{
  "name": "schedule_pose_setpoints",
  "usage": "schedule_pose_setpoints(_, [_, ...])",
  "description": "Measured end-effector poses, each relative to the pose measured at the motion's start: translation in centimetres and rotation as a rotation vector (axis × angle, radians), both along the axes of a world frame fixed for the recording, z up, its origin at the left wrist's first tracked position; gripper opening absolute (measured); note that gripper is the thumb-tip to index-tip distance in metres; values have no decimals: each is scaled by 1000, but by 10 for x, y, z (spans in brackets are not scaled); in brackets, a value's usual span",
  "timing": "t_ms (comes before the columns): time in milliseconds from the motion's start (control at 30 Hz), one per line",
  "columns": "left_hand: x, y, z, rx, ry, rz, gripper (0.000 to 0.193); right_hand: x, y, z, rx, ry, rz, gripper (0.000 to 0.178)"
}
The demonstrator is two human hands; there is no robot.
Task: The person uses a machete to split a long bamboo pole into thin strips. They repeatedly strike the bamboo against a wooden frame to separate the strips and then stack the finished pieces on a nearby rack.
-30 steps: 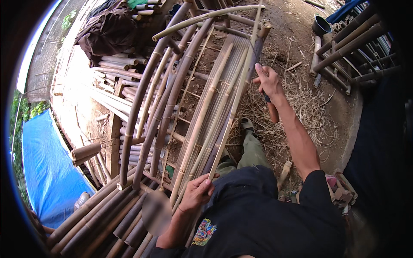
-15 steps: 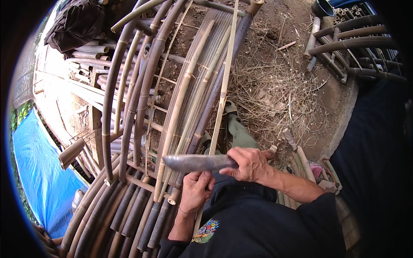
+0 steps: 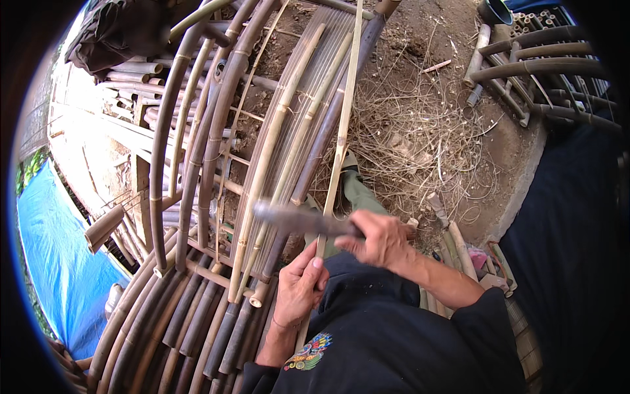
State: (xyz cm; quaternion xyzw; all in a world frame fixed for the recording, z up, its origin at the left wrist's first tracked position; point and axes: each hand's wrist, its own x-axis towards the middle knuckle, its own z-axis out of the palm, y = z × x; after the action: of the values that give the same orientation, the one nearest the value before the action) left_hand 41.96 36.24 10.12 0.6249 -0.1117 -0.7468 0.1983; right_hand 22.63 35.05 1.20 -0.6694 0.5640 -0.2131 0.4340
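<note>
A long, thin bamboo strip (image 3: 340,138) runs from the top of the view down toward my lap. My left hand (image 3: 302,284) is closed round its lower part, thumb on top, and the strip's tail comes out below. In my right hand (image 3: 378,244) is the handle of a broad-bladed machete (image 3: 302,218). Its blade, smeared by motion, points left and lies across the strip just beyond my left hand. Whether the edge touches the strip I cannot tell.
Bamboo frames with curved poles (image 3: 161,164) and a slatted bamboo panel (image 3: 295,125) stand at left. Thin shavings (image 3: 426,151) litter the ground ahead. Further bamboo frames (image 3: 545,69) are at far right, a blue tarp (image 3: 59,256) at far left, and bamboo pieces (image 3: 462,249) by my right arm.
The machete has moved away from my left hand, farther up the strip, its tip now raised and its blade blurred. My left hand keeps its hold on the strip.
</note>
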Motion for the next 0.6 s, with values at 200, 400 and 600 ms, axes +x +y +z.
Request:
schedule_pose_setpoints(200, [-1, 1, -6, -7, -3, -9, 52, 1, 4, 2, -58, -35, -58, 55])
schedule_pose_setpoints(400, [-1, 4, -4, -37, 4, -55, 49, -3, -11, -8, 48, -67, -144, 60])
schedule_pose_setpoints(600, [3, 2, -6, -33, 11, -68, 48, -17, -34, -30, 115, 39, -157, 59])
